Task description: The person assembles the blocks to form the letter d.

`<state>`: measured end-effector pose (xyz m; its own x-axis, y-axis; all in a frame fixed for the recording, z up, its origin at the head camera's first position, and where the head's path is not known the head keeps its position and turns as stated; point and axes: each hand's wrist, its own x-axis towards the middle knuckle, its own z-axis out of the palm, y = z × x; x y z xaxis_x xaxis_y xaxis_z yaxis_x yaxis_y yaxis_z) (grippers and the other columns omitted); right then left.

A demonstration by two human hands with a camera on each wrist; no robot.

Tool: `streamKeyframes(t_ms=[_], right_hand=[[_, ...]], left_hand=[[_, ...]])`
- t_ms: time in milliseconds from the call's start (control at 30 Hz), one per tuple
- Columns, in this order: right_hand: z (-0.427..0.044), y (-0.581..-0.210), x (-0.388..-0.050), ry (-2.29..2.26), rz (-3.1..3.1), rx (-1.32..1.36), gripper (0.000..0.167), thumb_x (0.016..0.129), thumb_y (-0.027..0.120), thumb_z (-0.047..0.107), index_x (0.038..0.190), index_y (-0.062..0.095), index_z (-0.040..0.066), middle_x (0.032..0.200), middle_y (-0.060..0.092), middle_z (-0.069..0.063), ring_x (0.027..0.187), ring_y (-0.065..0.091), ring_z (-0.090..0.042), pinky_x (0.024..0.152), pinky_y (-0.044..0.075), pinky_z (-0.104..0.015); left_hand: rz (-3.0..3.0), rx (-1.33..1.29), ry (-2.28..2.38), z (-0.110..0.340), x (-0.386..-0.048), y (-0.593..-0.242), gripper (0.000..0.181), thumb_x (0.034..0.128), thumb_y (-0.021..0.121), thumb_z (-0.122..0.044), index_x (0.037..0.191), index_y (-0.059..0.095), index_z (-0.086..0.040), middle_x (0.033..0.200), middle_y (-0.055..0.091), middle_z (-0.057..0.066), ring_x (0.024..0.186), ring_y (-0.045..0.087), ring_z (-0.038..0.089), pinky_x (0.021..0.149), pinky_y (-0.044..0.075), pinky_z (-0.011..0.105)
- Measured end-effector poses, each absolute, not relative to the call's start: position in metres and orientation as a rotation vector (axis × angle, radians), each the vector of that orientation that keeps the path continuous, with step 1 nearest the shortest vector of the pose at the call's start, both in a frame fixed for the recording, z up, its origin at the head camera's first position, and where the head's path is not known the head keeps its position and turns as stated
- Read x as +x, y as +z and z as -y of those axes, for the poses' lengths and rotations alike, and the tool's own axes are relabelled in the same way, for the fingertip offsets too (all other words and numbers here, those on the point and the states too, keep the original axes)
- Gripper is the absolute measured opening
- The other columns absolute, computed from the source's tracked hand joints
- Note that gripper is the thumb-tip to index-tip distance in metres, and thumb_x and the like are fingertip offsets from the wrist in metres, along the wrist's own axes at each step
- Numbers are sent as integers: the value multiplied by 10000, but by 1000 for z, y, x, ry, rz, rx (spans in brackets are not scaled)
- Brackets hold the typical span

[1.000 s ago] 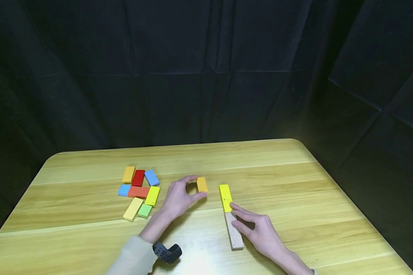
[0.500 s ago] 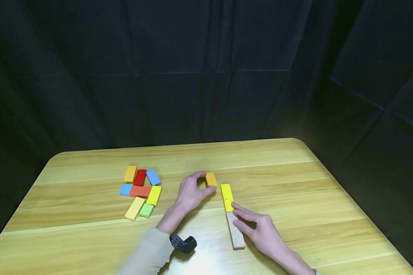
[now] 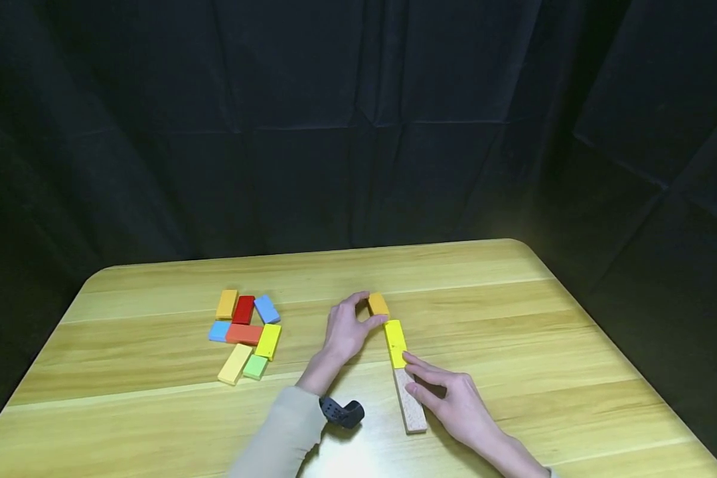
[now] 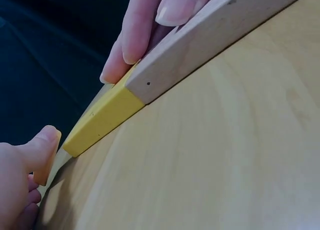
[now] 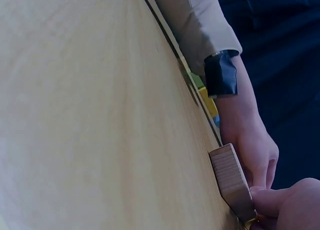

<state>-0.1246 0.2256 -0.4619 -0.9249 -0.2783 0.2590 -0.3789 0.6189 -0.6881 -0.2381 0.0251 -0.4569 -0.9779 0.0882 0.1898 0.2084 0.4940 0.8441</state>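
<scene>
Between thumb and fingertips, my left hand [image 3: 344, 330] pinches a small orange block [image 3: 378, 305]. The block is just beyond the far end of a yellow block [image 3: 396, 335]; whether the two touch I cannot tell. Behind the yellow one, in line and end to end, lies a longer pale wooden block [image 3: 410, 406]. My right hand [image 3: 451, 398] rests its fingertips and thumb along the right side and top of this row, near the joint. The left wrist view shows right fingers [image 4: 137, 32] over the pale block [image 4: 172, 59].
To the left lies a loose group of blocks: orange [image 3: 227, 304], dark red [image 3: 244, 310], blue [image 3: 267, 309], red [image 3: 243, 334], yellow [image 3: 268, 341], cream [image 3: 236, 364] and green [image 3: 255, 367]. Dark cloth [image 3: 358, 133] hangs behind the wooden table [image 3: 514, 332].
The left hand has carried the orange block right and away from me, to the far end of the yellow block. My right hand has stayed at the row.
</scene>
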Motion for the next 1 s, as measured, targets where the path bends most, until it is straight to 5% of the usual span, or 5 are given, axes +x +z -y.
streamKeyframes(t_ms=[733,1000], right_hand=[[-225,-461,-125,1199,2709,554,328,904,737,199,1209,722,80,1374,610,75,1249,579,-175,1025,494,-451],[-225,-461,-124,1201,2711,550,322,903,738,193,1206,725,84,1366,617,75,1240,581,-173,1016,505,-445]], left_hand=[[2657,-304,-1513,-36,-246,-459,616,856,793,-299,1373,579,-39,1397,598,143,1343,516,313,1134,411,439],[2673,-361,-1496,-33,-244,-460,547,928,712,-290,1390,562,-40,1416,581,138,1357,501,307,1143,399,441]])
